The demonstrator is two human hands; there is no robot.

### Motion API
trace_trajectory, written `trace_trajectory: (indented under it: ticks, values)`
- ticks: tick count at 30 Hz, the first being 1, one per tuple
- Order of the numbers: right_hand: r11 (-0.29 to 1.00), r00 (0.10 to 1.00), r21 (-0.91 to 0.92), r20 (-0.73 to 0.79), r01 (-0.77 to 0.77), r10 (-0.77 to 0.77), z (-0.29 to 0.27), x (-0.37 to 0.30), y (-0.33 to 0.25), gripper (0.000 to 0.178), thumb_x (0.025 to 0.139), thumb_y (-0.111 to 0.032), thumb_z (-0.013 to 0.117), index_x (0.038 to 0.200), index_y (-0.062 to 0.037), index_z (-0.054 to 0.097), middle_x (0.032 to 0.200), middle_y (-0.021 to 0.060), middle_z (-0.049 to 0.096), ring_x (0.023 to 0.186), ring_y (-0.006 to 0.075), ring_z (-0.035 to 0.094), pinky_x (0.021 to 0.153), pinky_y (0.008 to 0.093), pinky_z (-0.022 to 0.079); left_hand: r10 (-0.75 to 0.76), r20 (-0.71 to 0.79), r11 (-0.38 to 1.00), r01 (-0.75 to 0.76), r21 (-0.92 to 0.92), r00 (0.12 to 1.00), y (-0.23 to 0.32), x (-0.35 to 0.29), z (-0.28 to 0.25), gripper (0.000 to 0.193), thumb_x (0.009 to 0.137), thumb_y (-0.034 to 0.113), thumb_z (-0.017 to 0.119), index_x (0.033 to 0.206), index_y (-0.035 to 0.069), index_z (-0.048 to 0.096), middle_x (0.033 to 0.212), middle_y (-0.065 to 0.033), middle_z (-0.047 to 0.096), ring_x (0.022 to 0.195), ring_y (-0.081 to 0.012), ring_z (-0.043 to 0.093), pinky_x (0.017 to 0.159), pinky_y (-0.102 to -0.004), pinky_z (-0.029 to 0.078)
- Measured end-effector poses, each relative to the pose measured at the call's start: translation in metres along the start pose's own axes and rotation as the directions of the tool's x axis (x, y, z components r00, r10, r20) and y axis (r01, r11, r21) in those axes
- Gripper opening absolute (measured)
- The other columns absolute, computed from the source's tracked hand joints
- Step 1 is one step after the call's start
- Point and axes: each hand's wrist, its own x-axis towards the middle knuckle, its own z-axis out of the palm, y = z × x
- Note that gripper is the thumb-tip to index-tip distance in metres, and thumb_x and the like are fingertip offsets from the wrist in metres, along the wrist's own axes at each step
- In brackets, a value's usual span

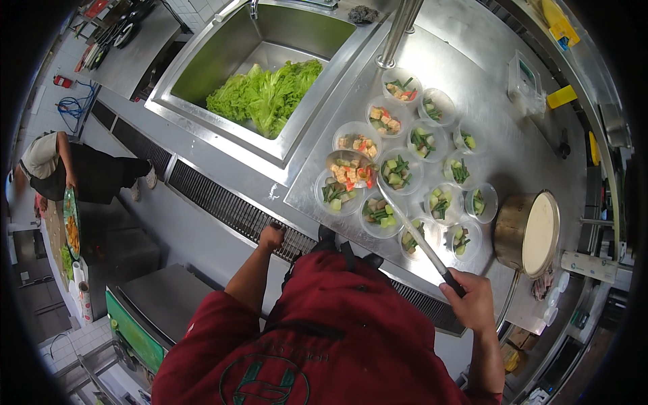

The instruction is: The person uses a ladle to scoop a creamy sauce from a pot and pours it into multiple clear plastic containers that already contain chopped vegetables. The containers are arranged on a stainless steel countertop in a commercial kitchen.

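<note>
My right hand [467, 297] is closed round the dark handle end of a long metal ladle [415, 233]. The ladle's bowl, filled with tofu cubes [349, 174] and bits of orange-red vegetable, hangs tilted over a clear plastic tub [335, 196] of green vegetable pieces. Several similar round tubs stand close together on the steel counter; many hold chopped green beans and pale green chunks. Tofu also shows in a few far-left ones, such as this tub [384, 118]. Down at my side, my left hand [272, 236] is loosely curled into a fist, with nothing showing in it.
A large metal pot [527, 234] of creamy white liquid stands right of the tubs, its long handle toward me. Leafy lettuce [268, 98] lies in the steel sink [226, 131]. Steel posts [398, 34] rise behind the tubs. A person [61, 165] with a tray stands far left.
</note>
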Motion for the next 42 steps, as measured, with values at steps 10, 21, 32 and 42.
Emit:
trace_trajectory:
  ticks: [10,21,32,42]
  values:
    - [0.983,0.982,-0.134,-0.125,0.122,-0.139,0.009,-0.006,0.009,0.032,0.082,-0.01,0.079,0.113,-0.0006,0.073,0.078,0.0178,0.067,0.069,0.0338,0.067,0.066,0.0385,0.051,-0.069,-0.019,0.951,0.06,-0.302,0.997,-0.031,0.032,0.024,0.041,0.096,0.026,0.071,0.124,-0.002,0.059,0.094,-0.0144,0.071,0.076,-0.0234,0.071,0.055,-0.0396,0.057]
    - [0.91,0.976,0.364,0.151,-0.2,0.154,0.006,-0.004,0.026,0.031,0.09,-0.012,0.079,0.116,0.0028,0.073,0.073,0.0036,0.066,0.055,0.0096,0.056,0.051,0.0285,0.046,-0.132,-0.166,0.954,0.08,-0.289,0.977,-0.042,0.027,-0.011,0.048,0.092,0.039,0.067,0.116,-0.003,0.068,0.091,-0.0185,0.077,0.084,-0.0347,0.076,0.081,-0.0426,0.059]
    - [0.976,0.964,0.112,-0.174,-0.186,0.203,-0.003,-0.025,0.058,0.033,0.087,-0.011,0.078,0.117,0.0005,0.073,0.072,0.0045,0.064,0.06,0.0122,0.059,0.056,0.03,0.046,-0.22,-0.778,0.926,-0.126,-0.357,0.589,0.02,0.002,-0.098,0.034,0.093,0.029,0.07,0.109,-0.001,0.067,0.108,-0.0201,0.072,0.104,-0.0364,0.069,0.094,-0.0437,0.052]
    - [0.989,0.906,-0.138,-0.422,-0.059,-0.005,0.009,-0.031,0.044,0.037,0.081,-0.008,0.08,0.116,0.0008,0.074,0.078,0.0143,0.066,0.067,0.0258,0.065,0.064,0.0357,0.05,0.435,-0.789,0.613,-0.784,-0.094,0.434,0.279,-0.087,-0.199,0.015,0.093,0.016,0.075,0.102,0.004,0.072,0.094,-0.0069,0.069,0.081,-0.0174,0.063,0.074,-0.0315,0.052]
